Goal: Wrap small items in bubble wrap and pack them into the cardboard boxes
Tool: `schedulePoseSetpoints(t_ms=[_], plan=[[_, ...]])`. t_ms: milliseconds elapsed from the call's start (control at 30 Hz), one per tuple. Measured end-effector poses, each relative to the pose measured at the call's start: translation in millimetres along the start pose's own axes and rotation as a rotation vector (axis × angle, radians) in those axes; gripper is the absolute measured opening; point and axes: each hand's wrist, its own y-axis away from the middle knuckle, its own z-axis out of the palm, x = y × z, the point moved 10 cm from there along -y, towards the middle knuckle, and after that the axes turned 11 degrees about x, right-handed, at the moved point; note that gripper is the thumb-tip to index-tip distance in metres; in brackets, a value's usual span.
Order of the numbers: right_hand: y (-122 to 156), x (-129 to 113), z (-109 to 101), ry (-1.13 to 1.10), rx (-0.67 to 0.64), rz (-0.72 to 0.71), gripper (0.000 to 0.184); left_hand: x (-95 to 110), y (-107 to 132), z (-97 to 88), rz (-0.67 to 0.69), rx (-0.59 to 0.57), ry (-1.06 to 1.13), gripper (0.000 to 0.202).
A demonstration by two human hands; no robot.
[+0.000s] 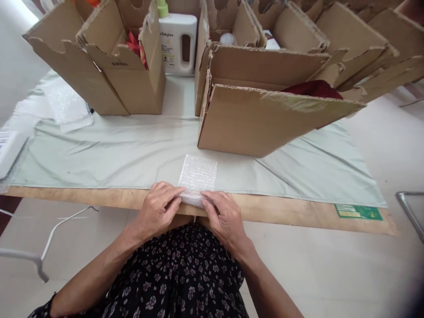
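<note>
A small clear sheet of bubble wrap [199, 174] lies at the front edge of the table, its near end folded or rolled over. My left hand [158, 205] pinches the left corner of that near end between thumb and forefinger. On the opposite corner, my right hand [225, 214] holds it the same way, fingers curled. The far part of the sheet rests flat on the pale green cloth [132, 163]. Whether anything lies inside the fold cannot be made out.
Cardboard boxes [258, 119] stand in a row along the back. Between them is a white bottle [179, 39] with a green top. More bubble wrap [66, 101] lies at the left, near a white container [9, 150]. The wooden table edge [281, 210] runs across the front.
</note>
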Motion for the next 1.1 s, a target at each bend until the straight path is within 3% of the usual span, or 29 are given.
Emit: schedulePoseSetpoints(t_ms=[133, 233, 333, 500, 667, 767, 867, 967, 1100], plan=[[2.3, -3.9, -12.8, 0.144, 0.096, -0.079, 0.022, -10.6, -11.9, 13.1, -0.079, -0.021, -0.087, 0.025], [4.6, -6.8, -2.7, 0.206, -0.012, -0.157, 0.023, -13.4, -13.0, 14.5, -0.108, -0.010, -0.093, 0.027], [1.2, -5.7, 2.8, 0.187, -0.062, -0.174, 0.021, -6.0, -7.0, 6.4, -0.055, 0.035, -0.058, 0.029], [-5.5, -2.4, 2.6, 0.034, -0.116, -0.095, 0.018, 9.3, 4.1, 5.5, 0.068, -0.050, 0.042, 0.026], [-6.5, -3.7, -4.6, 0.150, -0.049, -0.120, 0.025, -6.5, -11.0, 8.1, -0.027, 0.036, -0.055, 0.021], [-6.2, -3.9, 7.3, 0.219, -0.112, -0.186, 0.028, -15.0, -18.0, 10.9, -0.067, 0.073, -0.115, 0.023], [-11.4, 2.9, 16.9, 0.229, -0.136, -0.182, 0.025, -26.1, -13.8, 0.4, -0.203, 0.156, -0.047, 0.030], [-19.3, 10.2, 10.4, 0.123, -0.037, -0.077, 0.022, -41.2, 4.6, -12.6, -0.473, 0.246, 0.147, 0.043], [-13.5, 14.0, 6.2, -0.098, -0.016, 0.132, 0.019, -39.8, 29.1, 9.0, -0.801, 0.157, 0.531, 0.066]])
